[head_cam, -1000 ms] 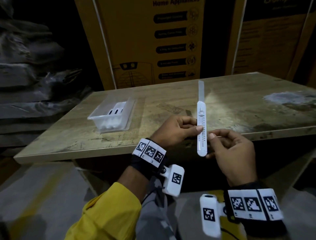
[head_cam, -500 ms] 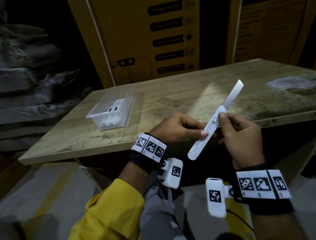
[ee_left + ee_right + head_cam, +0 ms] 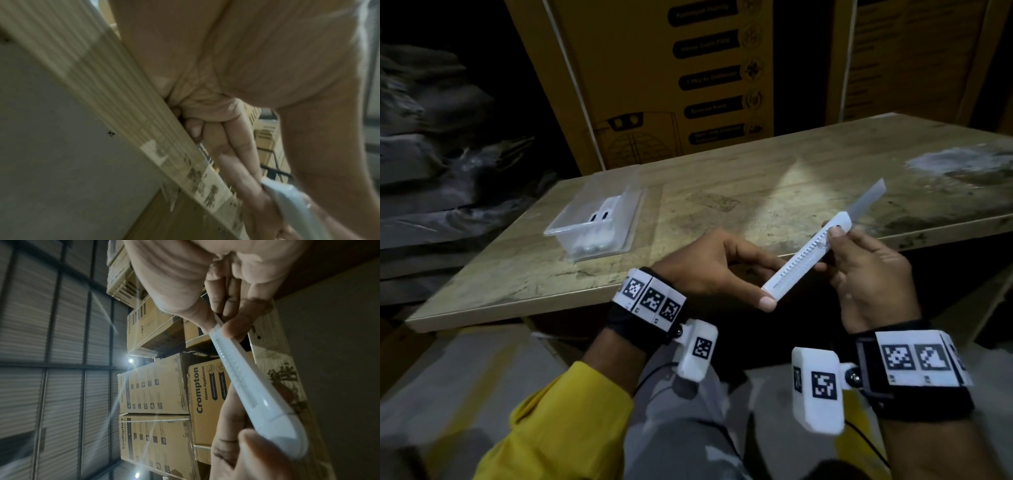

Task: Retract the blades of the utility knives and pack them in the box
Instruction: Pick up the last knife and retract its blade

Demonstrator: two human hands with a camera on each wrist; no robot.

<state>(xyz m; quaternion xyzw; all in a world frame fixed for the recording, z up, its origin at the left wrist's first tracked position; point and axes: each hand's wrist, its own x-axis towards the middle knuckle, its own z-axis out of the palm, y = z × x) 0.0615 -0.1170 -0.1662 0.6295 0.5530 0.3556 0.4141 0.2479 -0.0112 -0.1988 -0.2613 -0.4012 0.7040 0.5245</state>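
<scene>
Left hand [image 3: 698, 270] pinches the butt end of a white utility knife [image 3: 803, 260] between thumb and fingertips, fingers curled lightly round the handle; in the left wrist view the grip shows only as blurred fingers closing on a pale shape at the lower edge. Up and to the left of that hand, well apart from it on the desk [image 3: 774, 192], sits a clear plastic box [image 3: 594, 222] — the packing container. Inside it lie several white knife handles side by side, rounded ends toward the near wall; I cannot count them surely, though three or so seem likely, and their blades look drawn in. No loose knives show elsewhere on the desk, so this one may be the last, though part of the surface lies outside the pictures. To the right of the left hand the knife runs slanting up and away, held over the desk's near edge rather than resting on it. Right hand [image 3: 866, 270] grips the front part of the handle, thumb laid on the ridged slider track near the tip, other fingers wrapped behind — the right wrist view shows the same pinch. Beyond that thumb the blade [image 3: 868, 200] stands well out, not yet retracted. Left to do: slide the blade home, then carry the knife leftward into the box.
</scene>
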